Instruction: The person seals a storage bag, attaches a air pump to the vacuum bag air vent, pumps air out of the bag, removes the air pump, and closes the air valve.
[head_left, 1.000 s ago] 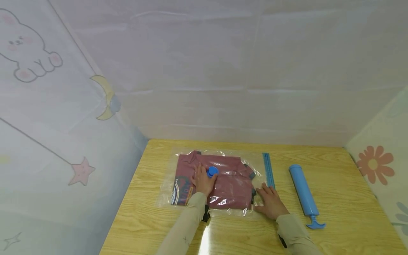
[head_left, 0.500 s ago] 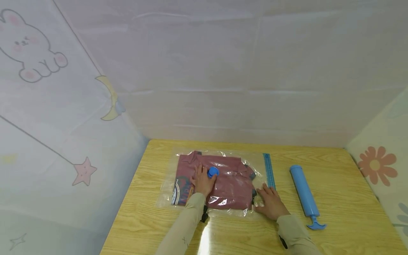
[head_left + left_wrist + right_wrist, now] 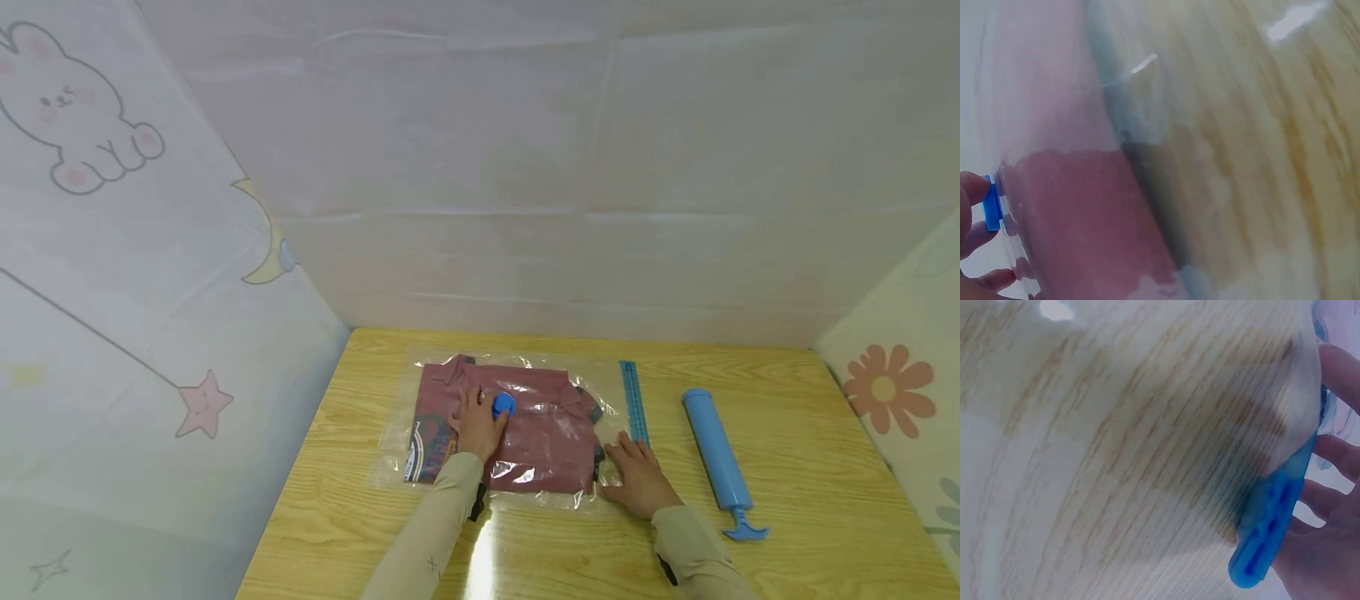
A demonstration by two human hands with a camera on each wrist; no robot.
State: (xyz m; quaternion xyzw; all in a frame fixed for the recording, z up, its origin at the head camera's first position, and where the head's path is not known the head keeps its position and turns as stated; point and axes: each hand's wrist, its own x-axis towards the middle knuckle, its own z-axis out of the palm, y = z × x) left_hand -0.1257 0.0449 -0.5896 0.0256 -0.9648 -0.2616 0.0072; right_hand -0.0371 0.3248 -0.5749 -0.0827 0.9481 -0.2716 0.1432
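Note:
A clear plastic storage bag [image 3: 611, 400] lies flat on the table with a folded maroon shirt [image 3: 547, 442] inside. On top of the bag sits a round blue valve cap [image 3: 504, 405]. My left hand [image 3: 480, 425] rests over the shirt and pinches this cap; in the left wrist view, fingers press on both sides of the cap [image 3: 990, 203]. Near the bag's right end, my right hand [image 3: 637, 479] lies with fingers spread on the plastic, beside the blue zip strip [image 3: 633, 400]. In the right wrist view the fingers are close to the strip's blue end piece [image 3: 1263, 537].
To the right lies a blue hand pump [image 3: 716, 450], its T-shaped handle towards me. The wooden table [image 3: 337, 517] meets light fabric walls [image 3: 480, 250] at the back and sides.
Both hands keep their places on the bag. Only the head view has shifted slightly.

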